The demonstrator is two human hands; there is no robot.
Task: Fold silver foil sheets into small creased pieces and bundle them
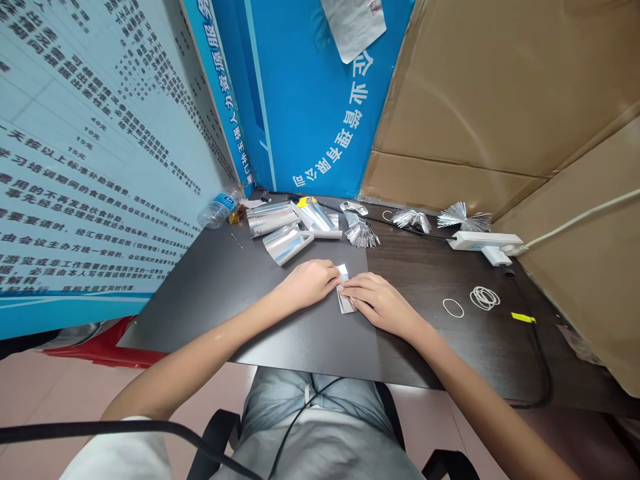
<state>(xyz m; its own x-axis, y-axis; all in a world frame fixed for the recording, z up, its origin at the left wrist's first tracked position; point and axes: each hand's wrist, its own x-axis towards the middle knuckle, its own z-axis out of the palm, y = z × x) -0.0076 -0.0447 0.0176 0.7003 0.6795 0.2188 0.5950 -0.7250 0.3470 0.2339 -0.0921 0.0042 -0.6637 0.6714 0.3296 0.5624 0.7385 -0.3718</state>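
A small strip of shiny silver foil (pixel 346 303) lies on the dark table in front of me, between my two hands. My left hand (pixel 314 281) is closed, its fingertips pinching the strip's upper left edge. From the other side my right hand (pixel 380 301) presses thumb and fingers onto the strip's right edge. The fingers cover part of the strip, so its folds are only partly visible. Beyond the hands, rolls of silver film (pixel 287 243) and a fringed foil bundle (pixel 361 232) rest on the table.
Two more fringed foil bundles (pixel 464 217) lie at the back right, by a white power strip (pixel 485 241). White elastic bands (pixel 484 299) and a yellow tag (pixel 523 318) are to the right. A plastic bottle (pixel 220 208) lies at the back left. Printed panels and cardboard (pixel 460 120) surround the table.
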